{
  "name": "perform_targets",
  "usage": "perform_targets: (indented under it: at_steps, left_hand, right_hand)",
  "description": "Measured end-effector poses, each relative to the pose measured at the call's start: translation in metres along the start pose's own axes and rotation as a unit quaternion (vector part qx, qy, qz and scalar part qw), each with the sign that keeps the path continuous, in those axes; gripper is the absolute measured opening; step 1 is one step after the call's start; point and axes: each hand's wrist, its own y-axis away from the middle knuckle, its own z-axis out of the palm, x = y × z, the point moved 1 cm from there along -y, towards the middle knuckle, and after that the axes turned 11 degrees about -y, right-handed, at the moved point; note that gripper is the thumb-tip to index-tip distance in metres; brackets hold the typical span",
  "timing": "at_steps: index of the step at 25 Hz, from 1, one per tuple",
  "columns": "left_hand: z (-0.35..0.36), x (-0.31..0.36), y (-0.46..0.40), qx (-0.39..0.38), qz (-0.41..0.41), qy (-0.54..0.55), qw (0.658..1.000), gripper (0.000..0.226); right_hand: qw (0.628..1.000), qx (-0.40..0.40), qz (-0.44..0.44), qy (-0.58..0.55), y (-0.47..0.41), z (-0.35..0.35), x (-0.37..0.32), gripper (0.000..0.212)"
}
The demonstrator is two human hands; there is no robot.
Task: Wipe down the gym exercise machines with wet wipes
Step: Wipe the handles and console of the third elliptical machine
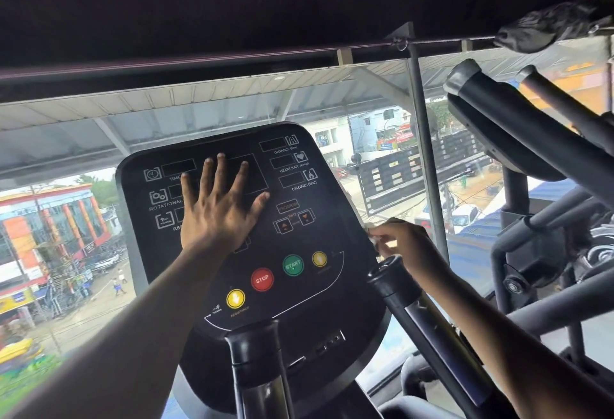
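My left hand (217, 206) flat, fingers spread on the console (319, 305), hiding TIME, ROTATIONAL labels; my right hand (403, 245) at console's right edge, pinching a barely visible wet wipe (373, 238); readable: STOP, START, RESISTANCE, CALORIES.

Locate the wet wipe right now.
Head view, right of centre: the wet wipe is pinched in the right hand at the console right edge, just above a black handlebar end.

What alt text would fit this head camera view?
The left hand presses flat on a black exercise machine console, while the right hand pinches a wet wipe at its right edge, before a street-facing window.
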Motion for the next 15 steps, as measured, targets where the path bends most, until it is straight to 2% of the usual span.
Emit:
perform_targets:
  at_steps: [2,4,6,9,13,15]
  left_hand:
    - [0.000,0.000,0.001,0.003,-0.001,0.005,1.000,0.091]
    - [0.000,0.001,0.002,0.004,-0.001,0.005,1.000,0.091]
    - [0.000,0.001,0.000,0.000,-0.001,0.002,1.000,0.089]
    - [0.001,0.001,0.000,0.004,-0.002,0.003,1.000,0.089]
    - [0.000,0.001,0.000,0.003,-0.005,0.006,1.000,0.091]
    - [-0.001,0.001,0.000,0.005,-0.003,0.005,1.000,0.089]
  right_hand:
    - [0.997,-0.004,0.036,0.063,0.006,0.001,0.007,0.040]
    - [0.993,-0.011,0.018,0.113,0.018,-0.002,0.017,0.028]
    - [0.996,0.010,-0.012,0.089,0.027,-0.006,0.010,0.023]
    - [0.998,0.026,-0.053,0.039,0.028,-0.003,0.000,0.030]
    - [0.998,0.023,-0.012,0.061,0.029,-0.004,0.007,0.025]
    - [0.997,0.018,-0.023,0.076,0.035,-0.005,0.005,0.023]
